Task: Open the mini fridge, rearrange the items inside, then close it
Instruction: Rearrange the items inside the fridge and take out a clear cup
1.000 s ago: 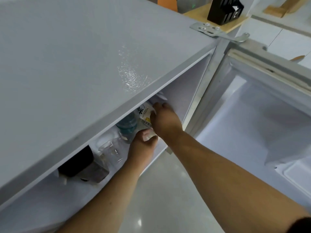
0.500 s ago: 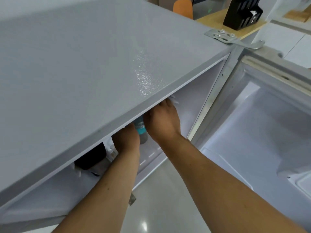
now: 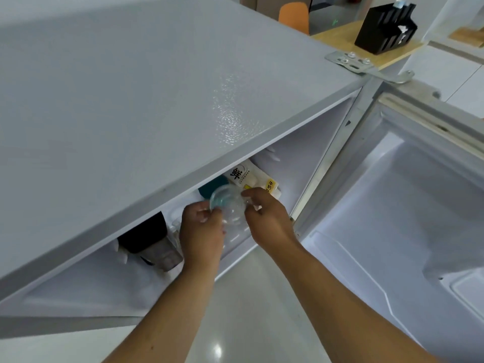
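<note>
Held a clear cup (image 3: 227,206) between both hands at the fridge (image 3: 183,100) mouth: left hand (image 3: 203,226) pinching its left rim, right hand (image 3: 267,218) its right. Lay tilted, mouth facing out, just near of carton (image 3: 245,175) and bottle (image 3: 213,186).

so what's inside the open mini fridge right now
Visible: a white milk carton, a teal-capped bottle, a dark lidded container, and a clear plastic cup held by both hands. The fridge top hides everything deeper.

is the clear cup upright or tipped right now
Tipped. The clear cup lies on its side between the left hand and right hand, one round end facing the camera.
</note>
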Demonstrator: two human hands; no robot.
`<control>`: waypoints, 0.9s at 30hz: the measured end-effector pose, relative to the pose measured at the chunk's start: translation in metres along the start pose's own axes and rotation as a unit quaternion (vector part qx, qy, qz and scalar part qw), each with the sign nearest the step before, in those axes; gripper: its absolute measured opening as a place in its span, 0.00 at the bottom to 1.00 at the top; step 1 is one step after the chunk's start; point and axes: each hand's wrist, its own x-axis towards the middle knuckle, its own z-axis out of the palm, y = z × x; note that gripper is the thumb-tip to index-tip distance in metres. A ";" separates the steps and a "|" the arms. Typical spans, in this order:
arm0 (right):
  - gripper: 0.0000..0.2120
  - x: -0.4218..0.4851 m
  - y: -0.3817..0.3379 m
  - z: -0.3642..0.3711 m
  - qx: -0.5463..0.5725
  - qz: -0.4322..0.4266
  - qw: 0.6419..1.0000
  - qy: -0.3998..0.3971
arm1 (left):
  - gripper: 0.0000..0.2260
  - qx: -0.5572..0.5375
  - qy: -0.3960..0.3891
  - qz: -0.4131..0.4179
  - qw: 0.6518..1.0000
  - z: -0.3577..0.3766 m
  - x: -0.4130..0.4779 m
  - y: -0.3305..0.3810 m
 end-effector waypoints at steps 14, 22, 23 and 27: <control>0.21 0.004 0.061 0.038 -0.051 0.166 0.984 -0.037 | 0.16 0.113 -0.094 -0.128 0.981 -0.004 0.000 -0.057; 0.26 -0.015 0.048 0.087 -0.197 -0.016 0.979 0.052 | 0.07 0.107 0.021 -0.076 0.991 -0.038 -0.012 -0.074; 0.27 -0.015 0.046 0.090 -0.223 -0.022 0.973 0.057 | 0.08 0.095 0.023 -0.079 0.992 -0.041 -0.012 -0.075; 0.26 -0.014 0.047 0.094 -0.280 0.000 0.959 0.043 | 0.13 0.075 0.007 -0.098 0.992 -0.044 -0.007 -0.077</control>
